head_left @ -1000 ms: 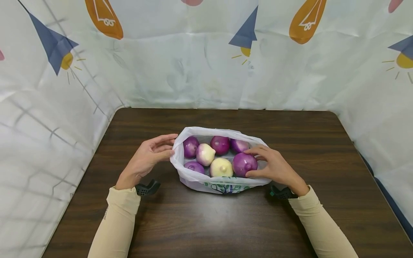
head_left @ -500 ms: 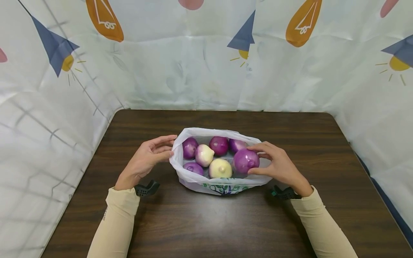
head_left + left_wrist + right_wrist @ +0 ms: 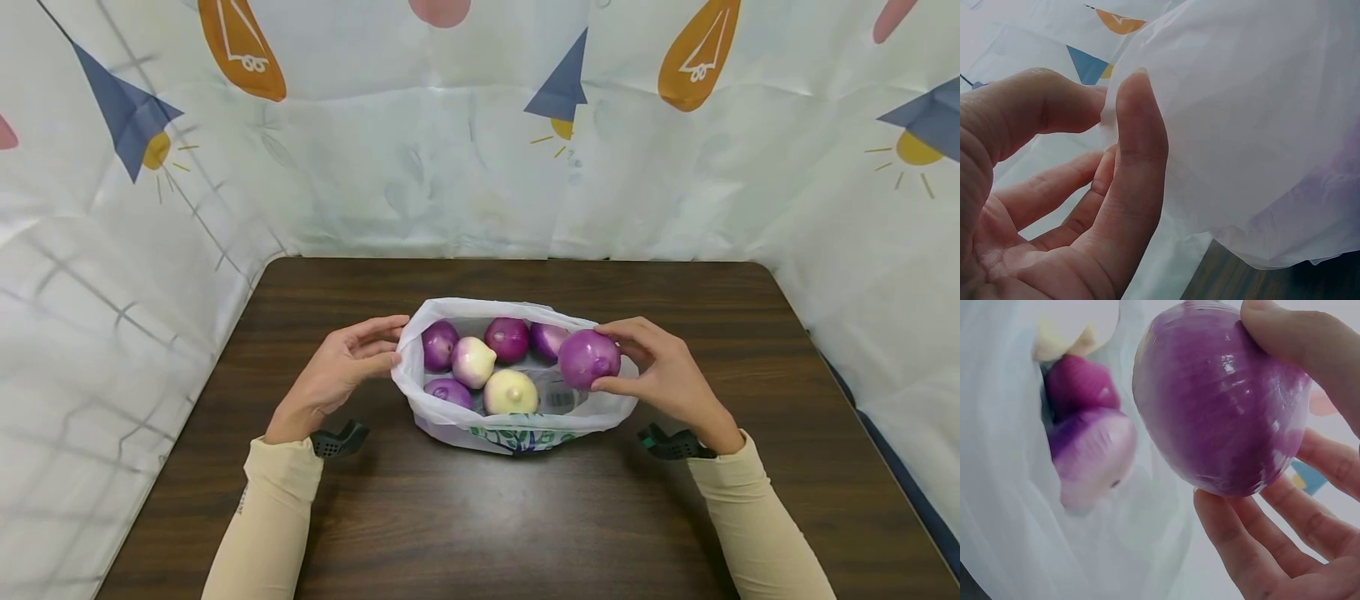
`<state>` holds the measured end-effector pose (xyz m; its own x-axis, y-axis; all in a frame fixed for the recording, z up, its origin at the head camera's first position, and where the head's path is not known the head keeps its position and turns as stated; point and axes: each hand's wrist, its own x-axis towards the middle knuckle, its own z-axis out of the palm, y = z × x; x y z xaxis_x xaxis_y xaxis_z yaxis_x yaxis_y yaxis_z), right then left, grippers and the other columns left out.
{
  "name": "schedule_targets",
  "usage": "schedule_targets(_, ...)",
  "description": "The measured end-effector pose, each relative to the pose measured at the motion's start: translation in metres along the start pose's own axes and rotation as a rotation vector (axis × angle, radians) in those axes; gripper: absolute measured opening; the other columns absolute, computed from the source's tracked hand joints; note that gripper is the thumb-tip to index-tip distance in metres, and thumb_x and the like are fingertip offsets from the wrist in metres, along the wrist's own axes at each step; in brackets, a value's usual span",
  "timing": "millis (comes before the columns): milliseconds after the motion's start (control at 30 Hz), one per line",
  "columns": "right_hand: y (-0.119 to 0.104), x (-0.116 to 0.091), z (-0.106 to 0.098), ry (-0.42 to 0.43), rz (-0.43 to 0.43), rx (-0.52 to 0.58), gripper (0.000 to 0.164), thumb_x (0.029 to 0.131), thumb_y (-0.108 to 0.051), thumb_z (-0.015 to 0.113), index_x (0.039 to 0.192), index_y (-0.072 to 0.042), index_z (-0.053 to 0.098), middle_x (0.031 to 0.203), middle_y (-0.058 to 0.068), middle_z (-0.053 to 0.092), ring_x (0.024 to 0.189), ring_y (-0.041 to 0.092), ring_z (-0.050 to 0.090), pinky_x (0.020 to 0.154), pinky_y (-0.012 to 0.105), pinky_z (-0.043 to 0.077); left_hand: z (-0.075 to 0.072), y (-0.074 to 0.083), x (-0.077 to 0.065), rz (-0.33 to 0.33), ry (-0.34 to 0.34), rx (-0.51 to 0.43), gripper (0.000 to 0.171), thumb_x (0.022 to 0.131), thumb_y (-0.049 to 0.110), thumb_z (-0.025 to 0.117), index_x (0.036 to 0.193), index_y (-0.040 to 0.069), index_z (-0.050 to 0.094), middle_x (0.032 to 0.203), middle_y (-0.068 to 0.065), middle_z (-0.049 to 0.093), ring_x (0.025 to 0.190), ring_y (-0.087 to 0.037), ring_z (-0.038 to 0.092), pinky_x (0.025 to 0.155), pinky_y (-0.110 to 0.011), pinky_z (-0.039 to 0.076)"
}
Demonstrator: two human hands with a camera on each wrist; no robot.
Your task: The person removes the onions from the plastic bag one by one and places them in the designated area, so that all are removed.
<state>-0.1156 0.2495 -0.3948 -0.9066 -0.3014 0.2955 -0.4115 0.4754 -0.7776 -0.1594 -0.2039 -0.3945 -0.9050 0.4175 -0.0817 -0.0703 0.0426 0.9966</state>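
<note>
A white plastic bag (image 3: pixel 442 432) with a green leafy print stands wide at the mouth on the table. My left hand (image 3: pixel 339 372) pinches its left rim between thumb and fingers, as the left wrist view (image 3: pixel 1141 150) shows. In my right hand (image 3: pixel 663 371) is a glossy purple onion (image 3: pixel 588 360), gripped by thumb and fingertips over the bag's right end. Other onions lie inside: a pale yellow onion (image 3: pixel 511 392), a white-and-purple onion (image 3: pixel 473 363), a magenta onion (image 3: pixel 507 340) and several purple ones. Close up, the held purple onion (image 3: pixel 1222 400) looks clear of the bag.
The dark wooden table (image 3: pixel 480 517) extends around the bag on every side. A patterned white curtain (image 3: pixel 420 183) hangs behind it and along both sides. Inside the bag, a patch with printed marks (image 3: pixel 557 394) shows at the right.
My right hand has lifted the purple onion off the bag's bottom and moved it up and to the right. Bag bottom now shows where it lay. The left hand keeps its place.
</note>
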Motion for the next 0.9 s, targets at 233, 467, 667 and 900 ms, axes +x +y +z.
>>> schedule_targets(233, 0.000, -0.002, -0.012, 0.055, 0.023, -0.015, 0.074, 0.066, -0.004, 0.097, 0.132, -0.017, 0.067, 0.125, -0.004, 0.065, 0.116, -0.004, 0.064, 0.098, 0.010, 0.050, -0.001, -0.002, 0.001, 0.007, -0.003, -0.015, 0.059, 0.096, 0.001, 0.070, 0.150, -0.003, 0.047, 0.121, 0.003, 0.067, 0.102, -0.005, 0.073, 0.084, -0.026, 0.063)
schedule_targets(467, 0.002, -0.004, -0.023, 0.120, 0.027, -0.056, 0.076, 0.066, -0.001, 0.096, 0.134, -0.016, 0.067, 0.126, -0.009, 0.064, 0.116, -0.006, 0.062, 0.096, 0.009, 0.050, -0.002, -0.001, 0.001, 0.002, -0.002, -0.019, 0.060, 0.096, 0.000, 0.070, 0.151, -0.003, 0.046, 0.121, 0.003, 0.067, 0.101, -0.004, 0.072, 0.084, -0.026, 0.063)
schedule_targets(667, 0.006, -0.005, -0.032, 0.170, 0.022, -0.063, 0.075, 0.067, 0.003, 0.095, 0.135, -0.012, 0.066, 0.126, -0.012, 0.063, 0.117, -0.004, 0.061, 0.097, 0.007, 0.049, -0.002, -0.001, 0.000, 0.007, -0.001, -0.021, 0.060, 0.096, -0.001, 0.069, 0.151, -0.003, 0.046, 0.121, 0.003, 0.067, 0.101, -0.004, 0.073, 0.084, -0.026, 0.062)
schedule_targets(900, 0.012, -0.007, -0.041, 0.228, 0.067, -0.040, 0.070, 0.071, 0.005, 0.092, 0.134, -0.011, 0.067, 0.124, -0.013, 0.063, 0.116, -0.001, 0.063, 0.097, 0.007, 0.049, -0.003, -0.002, 0.000, 0.024, -0.007, -0.037, 0.058, 0.096, -0.003, 0.069, 0.150, -0.002, 0.048, 0.120, 0.004, 0.068, 0.101, -0.004, 0.073, 0.084, -0.026, 0.063)
